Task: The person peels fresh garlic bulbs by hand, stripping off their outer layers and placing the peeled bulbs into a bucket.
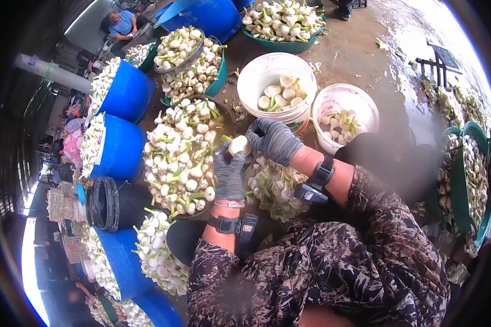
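My left hand [229,177], in a grey glove, is closed around a pale garlic bulb [238,145] with a short green stem stub. Just to its right, my right hand [274,140], gloved too, has curled fingers beside the bulb. Whether they grip something small is hidden. Beyond my hands stands a white bucket [245,82] with several trimmed bulbs [278,98] inside. A second white bucket [372,103] to the right holds smaller bulbs. On the left, a wide basin [227,117] is heaped with garlic bulbs [180,158] in water.
Leafy peelings [278,188] lie below my hands. Blue tubs [126,147] full of garlic line the left, near a black bucket [126,201]. Green tubs [281,47] of garlic stand at the back. A person [123,26] sits far left. Another green container [463,191] is at right.
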A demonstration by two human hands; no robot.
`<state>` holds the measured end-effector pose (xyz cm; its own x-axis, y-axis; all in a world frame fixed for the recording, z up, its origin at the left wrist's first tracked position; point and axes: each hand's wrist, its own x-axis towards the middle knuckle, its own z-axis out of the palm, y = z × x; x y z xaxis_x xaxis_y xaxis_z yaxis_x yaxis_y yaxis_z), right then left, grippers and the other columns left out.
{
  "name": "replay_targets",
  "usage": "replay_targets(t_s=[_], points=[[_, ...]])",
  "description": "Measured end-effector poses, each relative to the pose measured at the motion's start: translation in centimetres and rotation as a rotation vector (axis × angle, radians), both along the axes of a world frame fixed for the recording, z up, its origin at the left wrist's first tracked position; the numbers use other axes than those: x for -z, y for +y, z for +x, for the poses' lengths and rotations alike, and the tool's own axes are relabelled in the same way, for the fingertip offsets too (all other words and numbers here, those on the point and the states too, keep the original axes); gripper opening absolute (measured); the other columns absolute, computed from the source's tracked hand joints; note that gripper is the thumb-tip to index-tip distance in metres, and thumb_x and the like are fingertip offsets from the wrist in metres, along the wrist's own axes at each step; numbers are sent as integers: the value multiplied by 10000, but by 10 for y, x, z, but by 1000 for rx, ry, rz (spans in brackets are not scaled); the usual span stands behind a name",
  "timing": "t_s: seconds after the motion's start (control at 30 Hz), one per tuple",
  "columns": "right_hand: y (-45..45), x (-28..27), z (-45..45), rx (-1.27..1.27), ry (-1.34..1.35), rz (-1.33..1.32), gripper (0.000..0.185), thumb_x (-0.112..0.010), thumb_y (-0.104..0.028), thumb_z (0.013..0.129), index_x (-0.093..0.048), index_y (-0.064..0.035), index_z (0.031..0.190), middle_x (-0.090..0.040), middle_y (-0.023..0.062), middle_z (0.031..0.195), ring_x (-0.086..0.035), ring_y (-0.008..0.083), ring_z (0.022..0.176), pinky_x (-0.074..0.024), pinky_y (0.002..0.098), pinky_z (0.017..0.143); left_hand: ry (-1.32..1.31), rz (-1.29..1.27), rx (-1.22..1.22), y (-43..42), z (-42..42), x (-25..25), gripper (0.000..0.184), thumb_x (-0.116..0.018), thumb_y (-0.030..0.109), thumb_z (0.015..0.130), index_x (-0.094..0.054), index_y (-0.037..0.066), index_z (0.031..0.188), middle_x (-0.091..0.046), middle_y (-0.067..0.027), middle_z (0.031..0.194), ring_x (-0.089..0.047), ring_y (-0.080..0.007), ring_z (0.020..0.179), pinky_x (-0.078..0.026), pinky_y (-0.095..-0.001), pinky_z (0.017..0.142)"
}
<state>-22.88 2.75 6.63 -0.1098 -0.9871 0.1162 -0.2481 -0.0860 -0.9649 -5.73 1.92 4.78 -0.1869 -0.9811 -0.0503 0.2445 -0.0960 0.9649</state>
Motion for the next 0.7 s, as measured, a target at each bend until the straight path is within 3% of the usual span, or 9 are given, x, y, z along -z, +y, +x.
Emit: replay_targets(t_s=[0.1,0.13,0.23,0.3,0.37,0.43,0.5,0.53,0.7], points=[[-2,3,7,-3,110,-177,165,-670,-185,859,-653,-25,898,-654,157,806,-621,320,712,-506,369,661,-7,-18,-21,-2,9,-4,462,-606,-11,875,-409,49,1288,-514,-155,1223,-586,-262,1059,-542,-377,907],[-1,2,11,50,246,-291,132,-678,-159,835,-634,-34,842,-645,155,793,-620,339,736,-504,390,655,-110,-39,-22,-7,16,3,452,-605,-8,878,-415,50,1284,-516,-150,1219,-584,-252,1063,-538,-373,906],[-4,13,24,161,444,-318,118,-644,-179,819,-605,-69,799,-618,153,749,-617,361,729,-502,447,661,-363,-123,-13,-21,25,18,445,-607,-9,880,-423,54,1280,-519,-138,1221,-583,-242,1067,-533,-369,908],[-8,20,30,190,461,-288,107,-640,-166,799,-582,-77,787,-607,147,732,-616,362,726,-502,454,660,-337,-97,33,-27,30,30,439,-611,-1,884,-427,59,1278,-522,-132,1224,-580,-239,1073,-530,-374,915],[-12,27,31,172,376,-218,141,-664,-190,778,-588,-72,777,-610,148,733,-614,368,728,-500,449,657,-307,-63,86,-29,32,41,433,-615,7,888,-432,64,1276,-524,-126,1227,-577,-237,1079,-527,-379,923],[-16,35,29,145,319,-137,154,-672,-197,772,-612,-58,797,-631,153,752,-624,351,715,-507,417,656,118,123,128,-26,30,38,386,-615,42,907,-451,64,1256,-526,-116,1234,-563,-242,1107,-516,-394,944],[-22,46,29,19,-82,63,174,-673,-192,775,-642,-37,848,-650,161,774,-640,289,697,-513,382,675,222,175,194,-30,32,38,406,-596,39,908,-449,71,1286,-498,-148,1283,-537,-273,1157,-493,-431,983],[-22,46,25,-30,-95,153,181,-652,-177,814,-658,-18,900,-665,128,776,-638,197,686,-518,337,670,329,244,255,-31,32,36,416,-597,70,917,-444,79,1304,-494,-150,1301,-529,-285,1172,-480,-450,997],[-30,56,8,55,-486,470,212,-599,-192,886,-664,10,905,-643,51,745,-613,133,637,-510,295,599,550,387,376,-41,43,51,440,-581,148,942,-453,94,1359,-505,-135,1315,-521,-261,1192,-467,-471,1008]])
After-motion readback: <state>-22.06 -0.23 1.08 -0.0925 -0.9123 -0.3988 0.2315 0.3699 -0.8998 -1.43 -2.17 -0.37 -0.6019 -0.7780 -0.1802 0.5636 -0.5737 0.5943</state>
